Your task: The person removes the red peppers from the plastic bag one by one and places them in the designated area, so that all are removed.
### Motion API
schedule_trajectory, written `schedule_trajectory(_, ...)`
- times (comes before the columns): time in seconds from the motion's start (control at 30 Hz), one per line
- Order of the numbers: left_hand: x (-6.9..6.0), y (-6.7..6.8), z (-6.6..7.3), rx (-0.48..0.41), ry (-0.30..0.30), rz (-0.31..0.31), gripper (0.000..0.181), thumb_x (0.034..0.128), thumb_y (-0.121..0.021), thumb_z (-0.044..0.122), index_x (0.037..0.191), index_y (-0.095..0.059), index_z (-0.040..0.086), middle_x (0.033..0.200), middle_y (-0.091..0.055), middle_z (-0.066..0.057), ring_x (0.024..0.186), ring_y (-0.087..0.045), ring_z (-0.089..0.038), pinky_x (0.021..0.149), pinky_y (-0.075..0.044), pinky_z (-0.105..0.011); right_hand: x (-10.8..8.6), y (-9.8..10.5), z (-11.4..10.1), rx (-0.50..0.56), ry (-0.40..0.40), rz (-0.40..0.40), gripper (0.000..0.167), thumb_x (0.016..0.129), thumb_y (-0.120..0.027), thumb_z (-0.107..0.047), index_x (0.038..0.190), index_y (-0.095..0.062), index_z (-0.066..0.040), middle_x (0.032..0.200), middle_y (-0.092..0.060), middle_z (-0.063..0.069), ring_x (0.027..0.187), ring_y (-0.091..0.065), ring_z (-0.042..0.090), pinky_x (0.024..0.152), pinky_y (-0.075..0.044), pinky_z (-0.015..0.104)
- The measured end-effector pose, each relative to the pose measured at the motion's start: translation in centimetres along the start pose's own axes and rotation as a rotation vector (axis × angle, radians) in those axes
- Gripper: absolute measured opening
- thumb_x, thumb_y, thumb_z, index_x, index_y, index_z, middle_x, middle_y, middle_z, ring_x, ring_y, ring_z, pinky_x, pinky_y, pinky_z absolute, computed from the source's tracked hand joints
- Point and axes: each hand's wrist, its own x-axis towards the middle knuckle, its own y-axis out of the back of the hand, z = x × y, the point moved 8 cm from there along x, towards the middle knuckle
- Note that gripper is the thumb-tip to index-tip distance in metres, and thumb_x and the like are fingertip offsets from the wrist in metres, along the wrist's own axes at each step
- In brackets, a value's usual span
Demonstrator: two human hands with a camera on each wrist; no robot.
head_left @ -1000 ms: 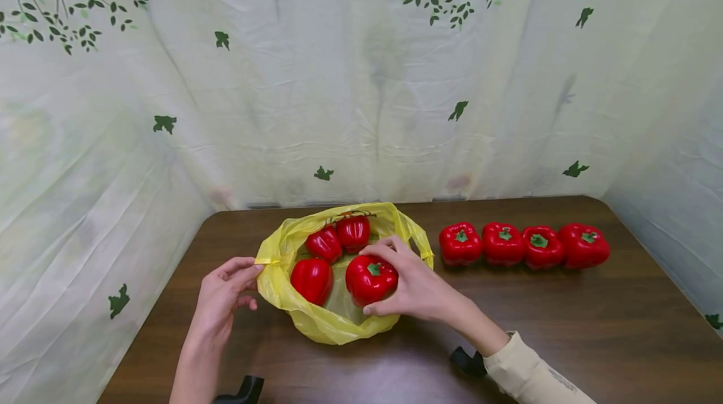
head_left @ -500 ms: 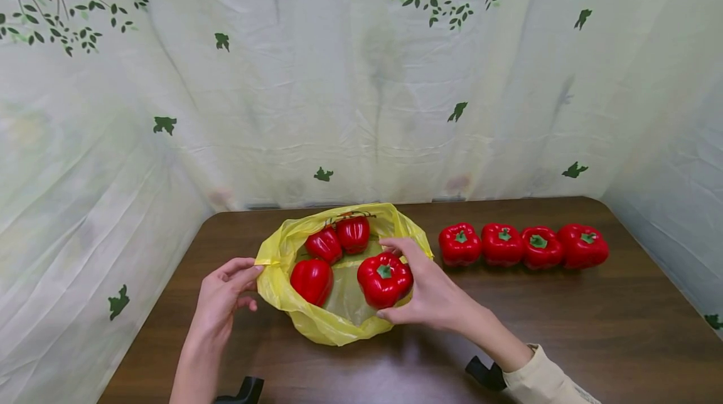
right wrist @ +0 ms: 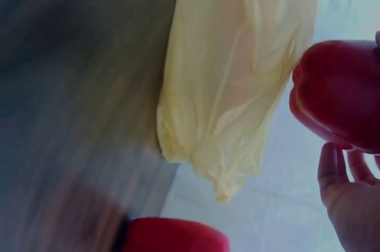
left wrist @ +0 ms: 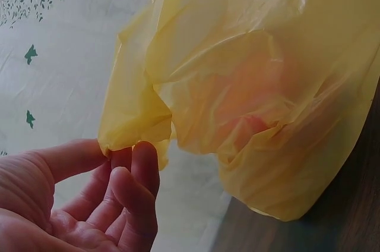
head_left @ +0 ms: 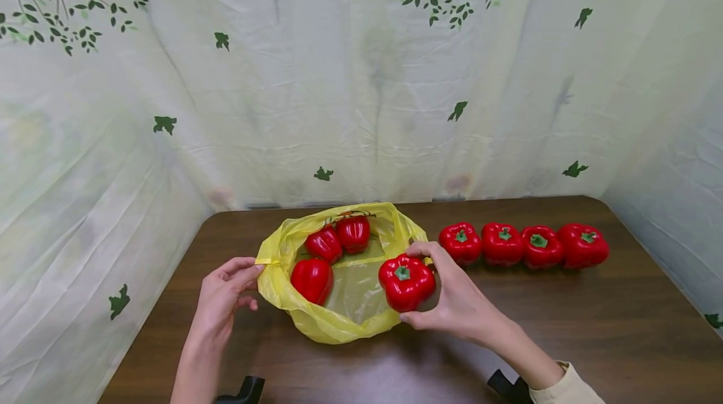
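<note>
From my feed I judge the work midway (its direction I can't tell): three red bell peppers (head_left: 312, 281) sit inside the yellow plastic bag (head_left: 327, 332), four others (head_left: 503, 244) line up right of it, the left hand (head_left: 223, 291) pinches its rim, and the right hand (head_left: 460, 307) grips one unplaced pepper (head_left: 405, 285) at its right edge.

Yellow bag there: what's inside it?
Three red peppers show inside the yellow bag. Whatever lies beneath them is covered, and the right hand holds another pepper that hides part of the bag's right side.
</note>
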Motion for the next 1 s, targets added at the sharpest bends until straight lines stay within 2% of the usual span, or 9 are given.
schedule_trajectory(0.27, 0.2, -0.1, 0.1, 0.006, -0.005, -0.005, 0.022, 0.0919, -0.072, 0.02, 0.108, -0.064, 0.007, 0.088, -0.071, 0.0, 0.072, -0.063, -0.017, 0.051, -0.054, -0.028, -1.8, 1.5, 0.9, -0.073, -0.028, 0.012, 0.084, 0.064, -0.092, -0.024, 0.133, -0.045, -0.027, 0.133, -0.046, -0.01, 0.121, -0.045, 0.013, 0.088, -0.055, 0.038)
schedule_trajectory(0.57, 0.1, -0.1, 0.1, 0.013, 0.0, 0.001, 0.024, 0.0925, -0.071, 0.021, 0.11, -0.063, 0.006, 0.088, -0.07, 0.0, 0.073, -0.063, -0.017, 0.053, -0.055, -0.027, -3.8, 3.0, 3.1, -0.056, -0.098, 0.018, 0.08, 0.066, -0.092, -0.021, 0.133, -0.05, -0.032, 0.13, -0.05, -0.016, 0.116, -0.051, 0.011, 0.086, -0.055, 0.037)
schedule_trajectory(0.8, 0.0, -0.1, 0.1, 0.015, 0.01, 0.006, 0.024, 0.0922, -0.071, 0.023, 0.109, -0.064, 0.007, 0.088, -0.07, 0.001, 0.073, -0.063, -0.017, 0.054, -0.055, -0.027, -5.6, 4.2, 5.2, -0.125, -0.198, 0.035, 0.086, 0.065, -0.093, -0.02, 0.137, -0.048, -0.035, 0.13, -0.053, -0.018, 0.113, -0.053, 0.007, 0.088, -0.053, 0.041)
schedule_trajectory(1.0, -0.1, -0.1, -0.1, 0.007, 0.011, 0.004, 0.022, 0.0918, -0.072, 0.022, 0.107, -0.065, 0.008, 0.087, -0.07, 0.0, 0.072, -0.063, -0.017, 0.053, -0.055, -0.027, -6.6, 4.9, 7.2, -0.142, -0.294, 0.035, 0.088, 0.064, -0.092, -0.019, 0.138, -0.045, -0.028, 0.127, -0.055, -0.01, 0.112, -0.055, 0.013, 0.087, -0.053, 0.043)
